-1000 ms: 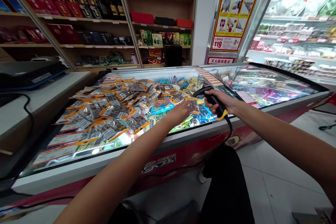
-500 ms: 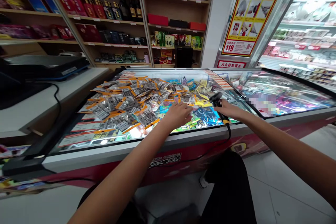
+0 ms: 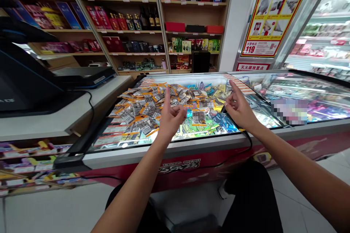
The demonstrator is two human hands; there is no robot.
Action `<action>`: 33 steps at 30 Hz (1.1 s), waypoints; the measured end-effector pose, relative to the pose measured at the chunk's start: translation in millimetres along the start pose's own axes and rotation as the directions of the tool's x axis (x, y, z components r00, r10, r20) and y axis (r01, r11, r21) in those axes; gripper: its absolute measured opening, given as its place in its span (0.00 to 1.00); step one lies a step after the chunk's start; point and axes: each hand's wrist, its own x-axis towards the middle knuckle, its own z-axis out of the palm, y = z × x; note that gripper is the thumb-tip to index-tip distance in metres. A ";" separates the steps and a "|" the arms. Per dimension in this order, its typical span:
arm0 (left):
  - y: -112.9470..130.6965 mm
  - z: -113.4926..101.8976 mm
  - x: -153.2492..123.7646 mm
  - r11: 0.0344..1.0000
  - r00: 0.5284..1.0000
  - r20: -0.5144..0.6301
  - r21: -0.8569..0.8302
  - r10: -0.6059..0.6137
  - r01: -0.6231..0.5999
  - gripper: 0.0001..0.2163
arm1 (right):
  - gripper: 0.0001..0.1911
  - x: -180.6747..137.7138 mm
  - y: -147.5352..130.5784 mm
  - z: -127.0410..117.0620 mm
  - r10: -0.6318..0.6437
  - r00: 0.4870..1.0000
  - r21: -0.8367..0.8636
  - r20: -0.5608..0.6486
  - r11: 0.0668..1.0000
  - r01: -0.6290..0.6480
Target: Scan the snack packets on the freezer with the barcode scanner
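Both my hands hover above the glass lid of a chest freezer (image 3: 191,143). My left hand (image 3: 170,115) holds nothing; its index finger points up and the other fingers curl loosely. My right hand (image 3: 240,108) is also empty, fingers apart and one raised. A black barcode scanner lies on the lid, mostly hidden behind my right hand; its black cable (image 3: 247,139) drops over the freezer's front edge. One orange-topped packet (image 3: 199,117) lies alone on the glass between my hands. A heap of similar packets (image 3: 142,109) covers the lid to the left.
A white counter (image 3: 68,116) with a black till and cable stands at the left. Wooden shelves of boxed goods (image 3: 131,18) fill the back wall. A red poster (image 3: 273,11) and an open chiller (image 3: 322,40) stand at the right. My dark-clad legs are below.
My right hand has let go of the scanner and lifted off it. My left hand has released the packet onto the glass and risen. The view has shifted left.
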 end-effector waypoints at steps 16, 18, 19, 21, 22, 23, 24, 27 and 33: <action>-5.2 -37.1 -4.6 0.976 0.988 -0.004 -0.156 -0.154 0.151 0.39 | 0.34 15.6 -1.7 61.0 0.098 0.992 0.551 0.074 0.825 -0.122; 10.5 -41.8 -3.0 0.961 0.987 0.054 -0.228 -0.149 0.157 0.19 | 0.18 17.2 -15.9 47.5 0.099 0.989 0.645 0.106 0.751 -0.144; 20.2 -44.3 -3.0 0.942 0.984 0.098 -0.288 -0.150 0.173 0.18 | 0.13 17.7 -22.6 39.8 0.113 0.982 0.687 0.148 0.703 -0.185; 40.2 -48.4 -5.0 0.867 0.959 0.220 -0.426 -0.177 0.258 0.33 | 0.26 18.3 -32.2 25.6 0.109 0.947 0.761 0.302 0.571 -0.308; 48.9 -49.6 -6.7 0.814 0.944 0.265 -0.491 -0.198 0.309 0.37 | 0.31 18.4 -34.3 20.7 0.063 0.916 0.789 0.397 0.486 -0.376; 55.4 -50.0 -8.6 0.752 0.919 0.318 -0.540 -0.233 0.378 0.38 | 0.35 18.3 -34.6 18.1 -0.013 0.876 0.807 0.483 0.394 -0.439; 59.1 -49.4 -10.5 0.683 0.889 0.373 -0.578 -0.265 0.446 0.39 | 0.36 18.1 -33.1 17.8 -0.108 0.831 0.814 0.546 0.304 -0.496; 51.8 -42.8 -14.6 0.493 0.784 0.526 -0.612 -0.329 0.618 0.40 | 0.38 16.5 -21.4 29.6 -0.295 0.720 0.772 0.628 0.116 -0.625; 15.7 -28.5 -14.2 0.367 0.721 0.574 -0.621 -0.389 0.693 0.38 | 0.38 11.6 0.3 54.0 -0.099 0.738 0.745 0.667 0.058 -0.665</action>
